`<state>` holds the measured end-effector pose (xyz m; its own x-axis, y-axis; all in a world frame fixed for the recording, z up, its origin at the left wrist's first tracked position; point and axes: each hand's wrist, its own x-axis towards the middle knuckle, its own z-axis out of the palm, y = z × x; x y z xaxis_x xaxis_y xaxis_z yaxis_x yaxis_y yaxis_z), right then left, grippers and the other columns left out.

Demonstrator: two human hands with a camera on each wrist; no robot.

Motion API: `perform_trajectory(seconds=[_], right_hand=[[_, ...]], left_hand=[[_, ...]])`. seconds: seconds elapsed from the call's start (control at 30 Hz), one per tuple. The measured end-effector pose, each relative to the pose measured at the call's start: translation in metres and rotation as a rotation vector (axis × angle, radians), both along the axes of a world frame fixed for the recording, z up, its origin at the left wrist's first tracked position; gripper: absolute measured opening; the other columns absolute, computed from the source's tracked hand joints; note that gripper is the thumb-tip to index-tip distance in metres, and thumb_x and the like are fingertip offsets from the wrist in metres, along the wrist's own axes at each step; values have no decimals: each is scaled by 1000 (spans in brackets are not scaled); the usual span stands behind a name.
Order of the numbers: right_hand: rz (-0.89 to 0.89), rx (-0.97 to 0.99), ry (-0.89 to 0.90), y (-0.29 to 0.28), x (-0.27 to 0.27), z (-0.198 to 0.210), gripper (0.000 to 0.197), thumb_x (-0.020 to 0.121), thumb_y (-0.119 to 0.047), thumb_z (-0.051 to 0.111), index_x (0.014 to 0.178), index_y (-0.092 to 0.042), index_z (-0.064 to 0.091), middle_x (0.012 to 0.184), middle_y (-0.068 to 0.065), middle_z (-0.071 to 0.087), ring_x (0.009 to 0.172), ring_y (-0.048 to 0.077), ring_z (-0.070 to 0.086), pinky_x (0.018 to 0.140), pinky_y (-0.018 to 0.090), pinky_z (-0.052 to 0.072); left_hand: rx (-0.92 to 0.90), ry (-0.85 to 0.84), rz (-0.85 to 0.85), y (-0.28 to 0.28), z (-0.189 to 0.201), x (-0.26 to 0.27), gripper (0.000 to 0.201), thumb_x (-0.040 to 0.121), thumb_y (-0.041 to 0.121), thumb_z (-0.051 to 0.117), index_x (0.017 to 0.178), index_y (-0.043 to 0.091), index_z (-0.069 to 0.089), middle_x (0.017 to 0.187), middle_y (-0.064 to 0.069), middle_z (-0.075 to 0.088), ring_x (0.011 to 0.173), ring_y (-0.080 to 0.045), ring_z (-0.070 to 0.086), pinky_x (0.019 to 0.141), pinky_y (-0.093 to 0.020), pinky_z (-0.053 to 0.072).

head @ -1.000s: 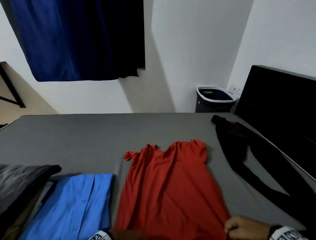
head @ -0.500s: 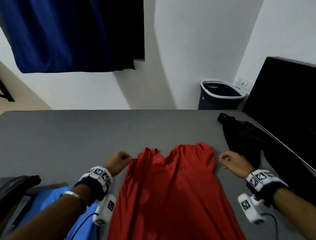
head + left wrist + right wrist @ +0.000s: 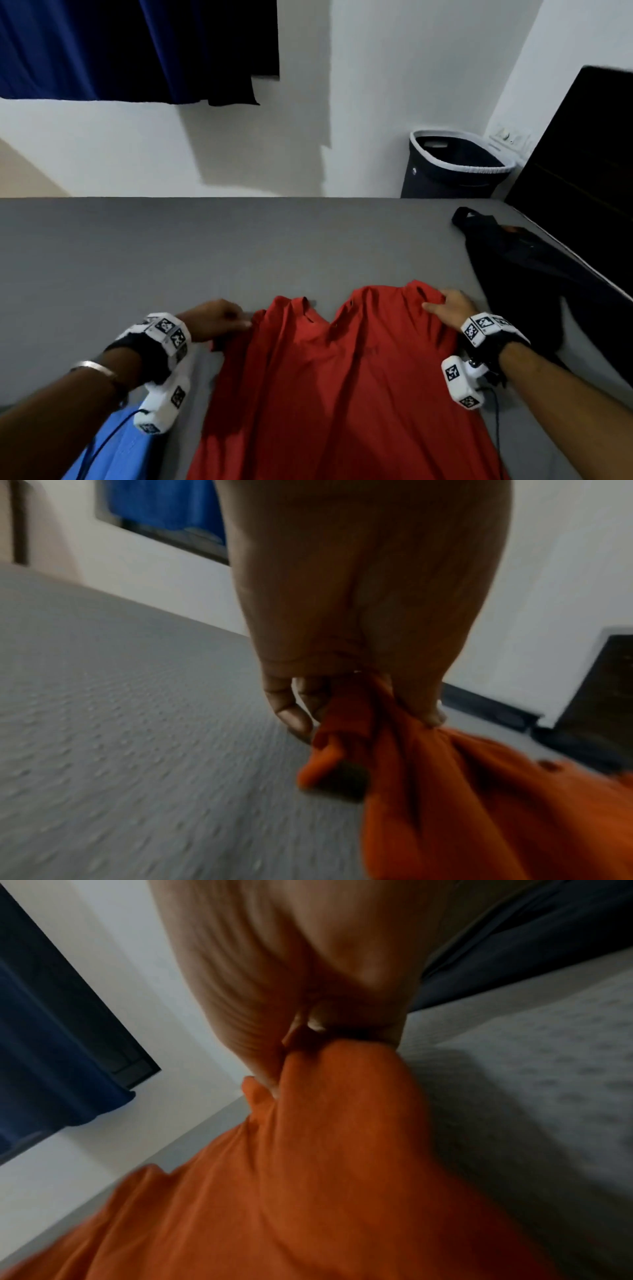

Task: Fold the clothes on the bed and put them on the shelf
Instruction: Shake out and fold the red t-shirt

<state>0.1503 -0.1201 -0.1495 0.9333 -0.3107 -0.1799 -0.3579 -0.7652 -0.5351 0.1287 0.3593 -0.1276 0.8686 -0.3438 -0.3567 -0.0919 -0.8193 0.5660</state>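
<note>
Red garment [image 3: 346, 383] lies spread on the grey bed [image 3: 137, 260], near middle, its shoulder end pointing to the far side

Left hand [image 3: 214, 320] at the garment's far left corner; fingers curled, pinching a bunch of red cloth; left wrist view shows the cloth [image 3: 428, 772] gathered between thumb and fingers [image 3: 291, 710], lifted a little off the sheet

Right hand [image 3: 450, 306] at the far right corner; thumb and fingers close on the shoulder edge; right wrist view shows the cloth [image 3: 325, 1150] drawn up into the grip, though blur hides the fingertips

Black garment [image 3: 524, 270] lies on the right of the bed, just beside the right hand, along the dark headboard [image 3: 582, 178]

Blue shirt [image 3: 116, 448] at near left, partly under the left forearm

Dark laundry basket [image 3: 452, 168] stands on the floor beyond the far right of the bed, against the white wall

Blue curtain [image 3: 120, 48] hangs at far left
</note>
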Motion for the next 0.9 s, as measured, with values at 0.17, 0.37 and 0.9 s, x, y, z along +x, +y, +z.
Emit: perform_trajectory(seconds=[0.17, 0.37, 0.9], right_hand=[[-43, 1, -226, -14, 32, 30, 22, 90, -17, 65, 105, -1, 70, 104, 23, 69, 101, 38, 64, 79, 34, 45], [-285, -8, -346, -42, 59, 44, 35, 86, -17, 71, 108, 7, 61, 113, 32, 62, 104, 45, 59, 88, 44, 45], [-252, 295, -317, -60, 68, 34, 14, 73, -17, 53, 75, -4, 57, 87, 16, 51, 72, 25, 42, 54, 28, 30]], left_hand=[[-182, -199, 366, 46, 17, 39, 22, 102, 19, 47, 87, 4, 49, 52, -11, 54, 40, -24, 52, 39, -25, 43], [-216, -492, 660, 81, 10, 74, 11, 93, 16, 64, 94, 11, 54, 71, -11, 55, 59, -29, 54, 42, -25, 43], [-608, 30, 839, 110, 5, 70, 26, 88, 17, 69, 104, -3, 62, 68, -14, 69, 50, -19, 66, 51, -30, 58]])
